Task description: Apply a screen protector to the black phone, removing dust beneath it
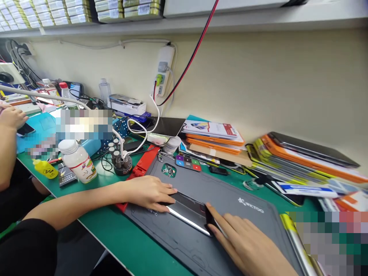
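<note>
A dark glossy phone (188,212) lies flat on a grey work mat (230,191) in front of me. My left hand (149,191) rests on the phone's left end, fingers flat and pressing it down. My right hand (244,241) reaches in from the lower right, its fingertips pinched on a small black piece (211,224) held against the phone's right end. What that piece is I cannot make out.
Stacks of orange and yellow phone cases (287,157) line the wall on the right. A white bottle (78,160), a yellow bottle (46,168), a bit holder (120,159) and a red tool (142,165) stand left of the mat. Another person's hand (11,117) works at the far left.
</note>
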{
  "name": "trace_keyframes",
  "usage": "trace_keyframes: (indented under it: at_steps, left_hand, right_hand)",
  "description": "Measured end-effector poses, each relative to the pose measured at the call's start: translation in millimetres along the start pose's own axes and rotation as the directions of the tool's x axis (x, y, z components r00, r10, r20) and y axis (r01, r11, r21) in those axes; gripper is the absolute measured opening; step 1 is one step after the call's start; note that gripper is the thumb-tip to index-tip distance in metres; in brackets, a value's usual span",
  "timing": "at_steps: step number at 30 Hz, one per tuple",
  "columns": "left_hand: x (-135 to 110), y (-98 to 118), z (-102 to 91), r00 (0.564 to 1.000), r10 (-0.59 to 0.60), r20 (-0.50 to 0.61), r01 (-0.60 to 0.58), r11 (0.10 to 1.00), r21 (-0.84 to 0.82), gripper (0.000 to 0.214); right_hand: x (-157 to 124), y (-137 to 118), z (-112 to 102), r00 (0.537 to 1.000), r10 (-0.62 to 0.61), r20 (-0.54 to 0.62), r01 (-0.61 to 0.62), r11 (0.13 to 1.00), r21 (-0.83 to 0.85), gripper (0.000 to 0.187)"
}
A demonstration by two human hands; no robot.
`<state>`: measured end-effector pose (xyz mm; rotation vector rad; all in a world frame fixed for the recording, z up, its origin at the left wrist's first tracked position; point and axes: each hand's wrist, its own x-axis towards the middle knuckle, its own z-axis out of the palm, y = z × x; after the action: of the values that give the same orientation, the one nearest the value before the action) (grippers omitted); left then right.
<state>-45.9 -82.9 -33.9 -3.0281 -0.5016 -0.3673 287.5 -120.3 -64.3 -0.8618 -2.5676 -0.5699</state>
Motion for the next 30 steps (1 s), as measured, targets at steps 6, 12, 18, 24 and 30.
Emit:
trace_keyframes:
  at_steps: [6,12,18,24,30]
  left_hand:
    - [2,3,-1.6,0.999,0.029,-0.037,-0.025,0.995,0.100,0.032]
    - [2,9,0.8,0.994,0.056,-0.091,-0.038,0.980,0.195,0.031]
    - [3,9,-0.2,0.993,0.064,-0.100,-0.042,0.976,0.214,0.031]
    - [7,4,-1.8,0.991,0.075,-0.107,-0.056,0.984,0.169,0.029]
    - [10,3,-7.5,0.994,0.051,-0.102,-0.039,0.992,0.122,0.028]
  right_hand:
    - [-2,-4,-14,0.999,-0.027,0.037,0.027,1.000,-0.011,0.043]
    - [1,-1,-26,0.997,-0.058,0.059,0.055,0.997,0.049,0.039]
    - [5,-7,-31,0.996,-0.034,0.088,0.028,0.998,0.062,0.033]
    - [4,-10,-30,0.996,-0.004,0.086,-0.002,0.997,0.071,0.027]
    - [6,-12,-34,0.998,-0.033,0.056,0.035,0.999,-0.020,0.023]
